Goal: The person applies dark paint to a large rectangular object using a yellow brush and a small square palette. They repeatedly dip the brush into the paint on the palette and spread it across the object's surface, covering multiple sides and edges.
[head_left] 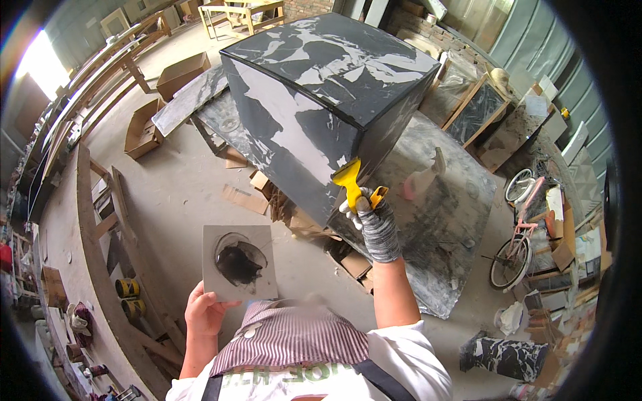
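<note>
My left hand [206, 309], bare, grips the lower left corner of a square grey board [211, 250] that carries a patch of black paste [239, 264]. In a grey knitted glove, my right hand [373, 220] is shut on a yellow scraper [351, 185], its wide blade at the near corner of a large block clad in black and white marble [296, 125]. A second yellow piece [378, 196] shows between the gloved fingers; what it is cannot be told. Whether the blade touches the stone is unclear.
The block stands on a dusty slab table [426, 250], with a spray bottle [425, 175] to its right. Cardboard scraps [246, 199] lie on the floor. A long curved bench [100, 301] runs at the left, yellow tins [128, 288] beside it. A bicycle [519, 235] stands at the right.
</note>
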### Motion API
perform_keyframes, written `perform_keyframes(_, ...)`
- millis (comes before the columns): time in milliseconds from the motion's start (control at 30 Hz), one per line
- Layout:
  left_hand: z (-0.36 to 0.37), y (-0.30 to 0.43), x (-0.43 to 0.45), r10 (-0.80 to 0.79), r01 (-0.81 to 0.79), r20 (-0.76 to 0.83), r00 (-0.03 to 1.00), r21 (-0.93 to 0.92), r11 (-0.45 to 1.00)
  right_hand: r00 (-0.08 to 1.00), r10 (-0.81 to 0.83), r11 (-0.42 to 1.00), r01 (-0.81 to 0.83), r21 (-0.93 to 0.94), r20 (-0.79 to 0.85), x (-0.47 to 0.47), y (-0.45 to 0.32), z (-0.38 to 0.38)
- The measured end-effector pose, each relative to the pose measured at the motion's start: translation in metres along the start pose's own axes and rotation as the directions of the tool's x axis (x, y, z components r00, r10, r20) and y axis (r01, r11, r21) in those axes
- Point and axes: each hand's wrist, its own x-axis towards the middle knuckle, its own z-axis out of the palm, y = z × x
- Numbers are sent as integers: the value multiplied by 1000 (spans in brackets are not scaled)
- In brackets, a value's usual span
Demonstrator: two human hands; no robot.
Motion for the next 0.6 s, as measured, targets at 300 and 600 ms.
perform_keyframes(300,-4,3,-3,-1,2,30,1000,-25,1000,994,99,995,-100,-22,-50,6,27,-16)
perform_keyframes(600,-3,2,-4,-28,28,-3,1000,6,1000,974,85,954,-140,-263,-210,-8,92,-50)
